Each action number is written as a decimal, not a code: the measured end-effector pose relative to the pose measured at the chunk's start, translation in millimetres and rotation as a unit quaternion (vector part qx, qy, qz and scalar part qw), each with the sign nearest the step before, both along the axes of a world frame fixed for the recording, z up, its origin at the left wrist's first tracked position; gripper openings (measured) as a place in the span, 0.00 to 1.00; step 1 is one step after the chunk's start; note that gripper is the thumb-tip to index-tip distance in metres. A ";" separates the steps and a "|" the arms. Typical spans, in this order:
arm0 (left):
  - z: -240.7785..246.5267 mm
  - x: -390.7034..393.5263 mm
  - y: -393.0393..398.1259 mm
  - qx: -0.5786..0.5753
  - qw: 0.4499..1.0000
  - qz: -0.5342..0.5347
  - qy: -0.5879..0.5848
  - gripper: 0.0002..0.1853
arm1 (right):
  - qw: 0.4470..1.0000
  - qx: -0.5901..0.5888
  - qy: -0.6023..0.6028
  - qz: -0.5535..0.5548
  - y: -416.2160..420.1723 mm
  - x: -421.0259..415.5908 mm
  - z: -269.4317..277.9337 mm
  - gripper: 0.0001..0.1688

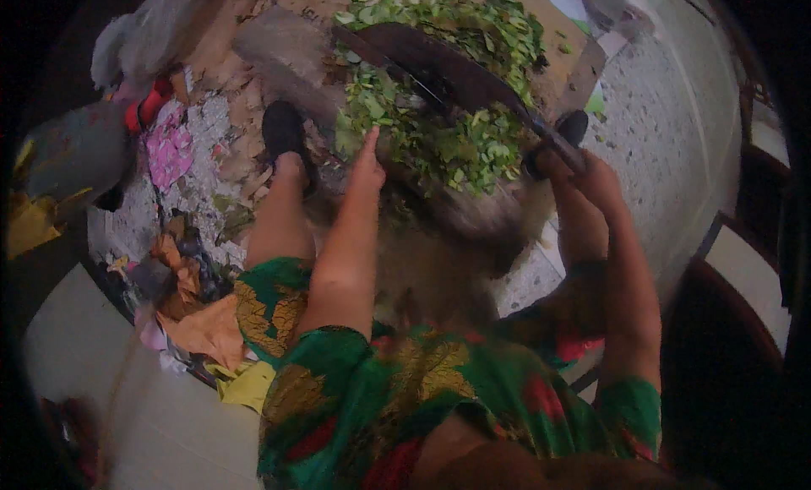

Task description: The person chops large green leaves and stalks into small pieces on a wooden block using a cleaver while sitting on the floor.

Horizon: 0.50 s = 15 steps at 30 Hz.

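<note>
A large dark-bladed knife [443, 65] slants across the upper middle of the head view, its handle in my right hand [589, 173]. Beneath and around the blade lie chopped green leaves [500, 148], heaped on and about what looks like a wooden block [475, 214], blurred at its near side. At the left edge of the leaves is my left hand [370, 164], with a finger extended toward them; whether it holds any leaves cannot be told.
Cardboard [576, 59] lies under the leaves. My feet in dark shoes [283, 132] stand on both sides of the pile. Scraps of pink material [170, 144], orange sheet [209, 331] and yellow sheet [247, 385] are on the left. A grey container [76, 148] stands at far left.
</note>
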<state>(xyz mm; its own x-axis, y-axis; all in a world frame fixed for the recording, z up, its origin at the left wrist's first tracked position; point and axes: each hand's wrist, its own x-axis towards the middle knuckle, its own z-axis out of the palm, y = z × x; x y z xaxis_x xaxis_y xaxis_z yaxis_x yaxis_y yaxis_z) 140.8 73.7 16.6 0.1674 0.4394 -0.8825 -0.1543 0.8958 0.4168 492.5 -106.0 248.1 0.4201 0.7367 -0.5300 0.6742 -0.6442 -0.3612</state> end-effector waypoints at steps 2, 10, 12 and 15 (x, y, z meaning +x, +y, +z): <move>24.5 15.7 -5.5 0.029 0.999 -0.018 0.026 0.38 | 0.987 0.039 0.148 -0.040 9.9 -1.6 -2.7 0.23; 43.2 18.4 -4.7 -0.029 0.987 0.137 0.082 0.41 | 0.957 -0.070 0.271 -0.078 81.7 -55.1 22.9 0.21; 63.4 11.2 -6.6 -0.027 0.980 0.156 0.119 0.41 | 0.974 -0.072 0.210 -0.041 77.7 -71.1 45.5 0.21; 84.9 -8.0 -11.0 0.078 0.982 0.164 0.058 0.38 | 0.978 -0.043 0.201 -0.034 64.8 -86.8 87.5 0.22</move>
<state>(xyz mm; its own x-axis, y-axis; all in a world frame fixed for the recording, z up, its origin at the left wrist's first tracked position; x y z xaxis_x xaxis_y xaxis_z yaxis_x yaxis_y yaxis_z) 132.8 62.7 101.5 -0.1036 0.5847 -0.8046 -0.3679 0.7290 0.5772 405.6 -41.2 335.6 0.2117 0.6592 -0.7215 0.4425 -0.7229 -0.5307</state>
